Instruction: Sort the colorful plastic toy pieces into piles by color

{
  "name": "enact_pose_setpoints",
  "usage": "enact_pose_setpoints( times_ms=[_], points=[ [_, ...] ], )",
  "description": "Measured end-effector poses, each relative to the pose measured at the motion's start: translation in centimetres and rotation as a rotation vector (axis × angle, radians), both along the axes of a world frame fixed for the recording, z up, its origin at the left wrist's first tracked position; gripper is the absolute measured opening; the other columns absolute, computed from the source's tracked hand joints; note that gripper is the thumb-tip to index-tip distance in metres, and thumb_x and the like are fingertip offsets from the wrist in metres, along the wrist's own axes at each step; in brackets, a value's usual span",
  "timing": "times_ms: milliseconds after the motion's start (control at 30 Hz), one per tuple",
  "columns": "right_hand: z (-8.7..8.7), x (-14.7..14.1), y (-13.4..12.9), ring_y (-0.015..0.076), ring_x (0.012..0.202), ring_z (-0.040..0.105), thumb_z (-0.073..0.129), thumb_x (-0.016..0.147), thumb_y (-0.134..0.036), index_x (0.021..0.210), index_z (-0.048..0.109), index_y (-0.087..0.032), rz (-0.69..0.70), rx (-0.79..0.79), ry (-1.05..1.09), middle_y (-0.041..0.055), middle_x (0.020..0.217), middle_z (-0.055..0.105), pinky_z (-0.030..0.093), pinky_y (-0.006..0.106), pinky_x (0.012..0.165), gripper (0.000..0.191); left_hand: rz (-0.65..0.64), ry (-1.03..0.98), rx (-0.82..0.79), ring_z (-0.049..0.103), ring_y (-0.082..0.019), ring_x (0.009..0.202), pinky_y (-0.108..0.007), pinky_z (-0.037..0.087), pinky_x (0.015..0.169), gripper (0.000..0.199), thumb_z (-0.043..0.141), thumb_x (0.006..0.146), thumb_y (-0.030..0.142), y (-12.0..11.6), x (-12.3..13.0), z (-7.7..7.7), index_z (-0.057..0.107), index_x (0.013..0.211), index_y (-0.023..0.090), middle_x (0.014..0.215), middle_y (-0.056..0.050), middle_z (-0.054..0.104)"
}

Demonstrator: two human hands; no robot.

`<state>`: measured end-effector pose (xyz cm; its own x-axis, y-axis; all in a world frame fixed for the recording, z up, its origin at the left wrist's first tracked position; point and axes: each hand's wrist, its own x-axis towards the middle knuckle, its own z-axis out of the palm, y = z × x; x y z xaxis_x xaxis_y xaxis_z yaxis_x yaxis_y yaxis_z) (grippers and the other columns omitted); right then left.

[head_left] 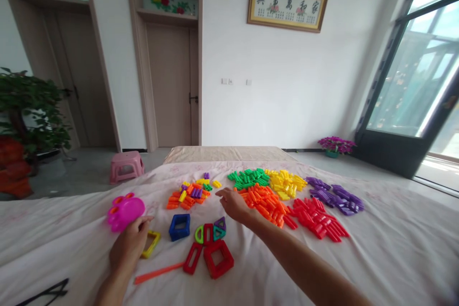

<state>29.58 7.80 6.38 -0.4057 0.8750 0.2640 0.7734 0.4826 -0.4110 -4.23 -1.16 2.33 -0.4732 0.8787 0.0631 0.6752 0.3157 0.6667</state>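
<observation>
My left hand (132,238) is low over the cloth, between a pink paw-shaped tray (129,213) and a yellow square frame (153,244). Its fingers are loosely bent, and no object shows in them. My right hand (233,204) reaches in between a mixed pile of small pieces (188,196) and a pile of orange pieces (263,203). Its fingers point left and look slightly apart, with nothing visible between them. In front of the hands lie a blue square block (179,234), a red square block (230,264), a red rectangular frame (192,258) and several small coloured frames.
Green pieces (249,178), yellow pieces (287,183), red pieces (319,219) and purple pieces (337,197) lie in separate piles. An orange strip (159,272) and black glasses (53,291) rest near the front. A pink stool (126,166) stands beyond the cloth (287,267).
</observation>
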Motion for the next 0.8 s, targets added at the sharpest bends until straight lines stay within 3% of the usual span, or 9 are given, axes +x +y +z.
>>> enact_pose_setpoints(
  times_ms=[200,367,600,800],
  points=[
    [-0.5,-5.1,2.9,0.0222,0.109,0.065,0.049,0.096,-0.032,0.119,0.070,-0.020,-0.133,-0.055,-0.044,0.0124,0.122,0.068,0.046,0.027,0.087,0.034,-0.010,-0.018,-0.006,0.068,-0.027,0.101,-0.032,0.047,0.081,0.039,0.043,0.089,0.041,0.2,-0.2,-0.2,0.073,0.109,0.025,0.115,-0.008,0.074],
    [-1.5,-6.6,3.9,0.0216,0.104,0.066,0.051,0.095,-0.036,0.103,0.074,-0.021,-0.167,-0.070,-0.089,0.0100,0.107,0.074,0.046,0.027,0.083,0.027,-0.004,-0.017,-0.014,0.067,-0.027,0.103,-0.032,0.046,0.080,0.041,0.041,0.090,0.044,0.1,-0.1,-0.2,0.072,0.110,0.026,0.117,-0.008,0.074],
    [-1.6,-4.5,2.1,0.0230,0.105,0.066,0.050,0.096,-0.031,0.108,0.071,-0.022,-0.153,-0.034,-0.111,0.0106,0.111,0.072,0.045,0.028,0.084,0.026,0.003,-0.009,-0.016,0.068,-0.027,0.099,-0.030,0.046,0.076,0.041,0.042,0.089,0.046,0.0,-0.1,-0.3,0.073,0.109,0.027,0.116,-0.007,0.074],
    [0.2,0.3,0.1,0.0207,0.099,0.067,0.044,0.098,-0.032,0.112,0.070,-0.024,-0.281,-0.037,0.107,0.0060,0.105,0.075,0.044,0.025,0.078,0.032,0.007,0.012,0.004,0.069,-0.028,0.094,-0.031,0.046,0.072,0.042,0.042,0.089,0.047,0.1,-0.3,-0.7,0.073,0.108,0.027,0.111,-0.008,0.075]
  ],
)
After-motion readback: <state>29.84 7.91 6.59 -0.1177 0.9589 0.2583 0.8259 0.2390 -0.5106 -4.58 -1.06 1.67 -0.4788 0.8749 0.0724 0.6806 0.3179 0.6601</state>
